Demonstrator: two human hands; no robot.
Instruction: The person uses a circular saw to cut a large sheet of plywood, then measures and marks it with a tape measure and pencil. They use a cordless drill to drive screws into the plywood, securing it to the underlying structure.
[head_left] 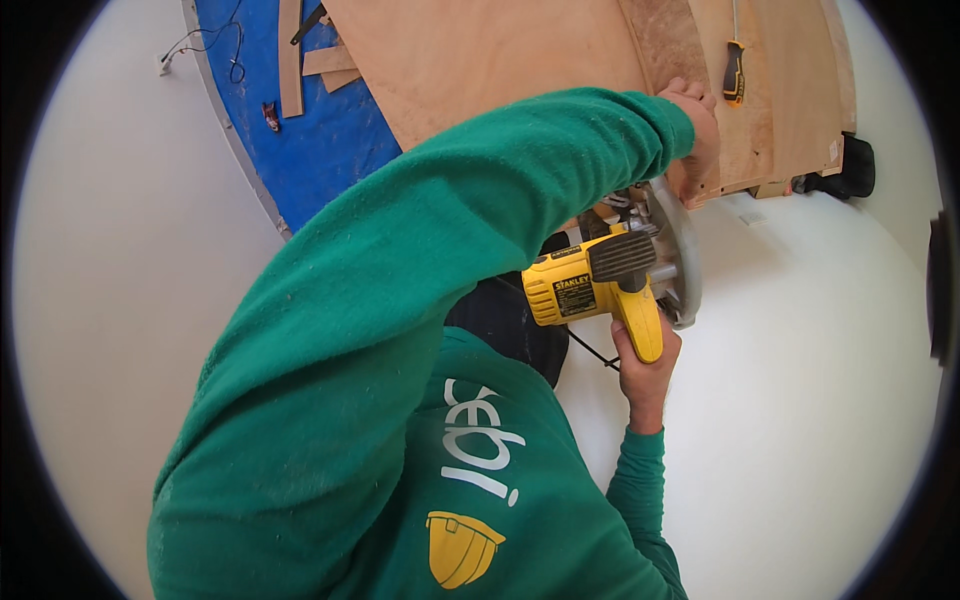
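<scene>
right hand (pixel 648 376) grips yellow saw (pixel 575 284), left hand (pixel 697 132) just beyond

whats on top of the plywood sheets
A yellow-and-black screwdriver lies on the plywood sheets; the left hand is at their near edge. The left sleeve covers some surface; anything there cannot be seen.

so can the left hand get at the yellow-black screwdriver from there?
Likely yes: the left hand is at the wood close beside the screwdriver, with nothing visible between them. The saw sits nearer the body, off that path.
</scene>
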